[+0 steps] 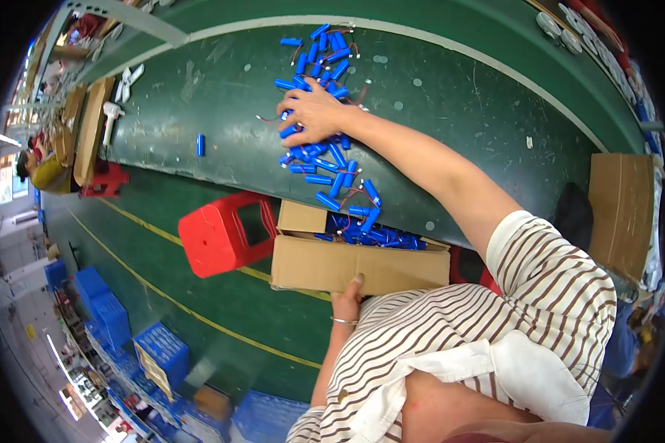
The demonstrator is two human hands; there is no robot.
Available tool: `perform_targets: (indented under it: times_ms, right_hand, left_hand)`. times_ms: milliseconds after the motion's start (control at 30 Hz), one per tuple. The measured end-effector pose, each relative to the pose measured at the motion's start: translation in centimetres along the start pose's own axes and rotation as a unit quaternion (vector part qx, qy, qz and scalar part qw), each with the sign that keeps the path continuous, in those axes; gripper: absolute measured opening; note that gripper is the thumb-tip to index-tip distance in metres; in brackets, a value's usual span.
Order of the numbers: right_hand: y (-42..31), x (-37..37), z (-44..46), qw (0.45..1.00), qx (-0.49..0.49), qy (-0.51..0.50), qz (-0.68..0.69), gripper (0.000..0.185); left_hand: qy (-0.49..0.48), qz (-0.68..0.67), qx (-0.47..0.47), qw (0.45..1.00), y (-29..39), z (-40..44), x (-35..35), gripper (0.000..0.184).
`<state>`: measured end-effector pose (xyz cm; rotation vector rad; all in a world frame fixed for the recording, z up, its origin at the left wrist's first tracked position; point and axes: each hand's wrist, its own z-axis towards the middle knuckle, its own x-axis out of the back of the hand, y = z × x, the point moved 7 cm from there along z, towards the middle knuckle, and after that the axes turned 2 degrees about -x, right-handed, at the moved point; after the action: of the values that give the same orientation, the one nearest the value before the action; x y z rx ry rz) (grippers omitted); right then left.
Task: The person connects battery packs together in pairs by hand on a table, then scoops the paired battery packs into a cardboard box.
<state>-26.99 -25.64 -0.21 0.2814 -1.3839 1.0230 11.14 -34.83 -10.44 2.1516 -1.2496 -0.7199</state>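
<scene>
Many blue cylindrical cells with thin red and white leads (337, 153) lie in a long heap on the green table (222, 88). On the upper part of this heap rests my right hand (312, 112), palm down, its fingers spread over several cells. Below the table edge, an open cardboard box (391, 269) holds more blue cells (380, 235). My left hand (347, 297) grips the near side of the box, thumb on the outer wall and the other fingers hidden.
One blue cell (200, 145) lies apart on the table's left. A red stool (213, 235) stands beside the box. A white tool (111, 122) is near the table's left end. Another cardboard box (621, 210) stands right. A person in yellow (50, 174) is far left.
</scene>
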Motion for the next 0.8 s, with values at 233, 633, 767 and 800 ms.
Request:
perform_targets:
  times_ms: [233, 633, 767, 800]
  right_hand:
    - [-7.6, 0.2, -10.8, 0.992, 0.059, 0.09, 0.071, 0.026]
    - [-17.7, -1.6, -19.9, 0.976, 0.105, -0.169, 0.091, 0.039]
    - [-9.7, 7.7, -9.8, 0.947, 0.054, -0.185, 0.257, 0.03]
    - [-5.0, 10.4, -6.2, 0.975, 0.043, 0.017, 0.216, 0.031]
  left_hand:
    - [-0.041, -0.066, 0.025, 0.997, 0.1, -0.4, -0.6, 0.059]
    - [-0.049, -0.054, 0.007, 0.997, 0.4, -0.5, -1.4, 0.044]
    - [-0.026, 0.059, 0.013, 0.998, 0.3, -0.8, -0.6, 0.031]
    - [-0.023, 0.082, 0.023, 0.996, -0.1, -0.7, -0.4, 0.027]
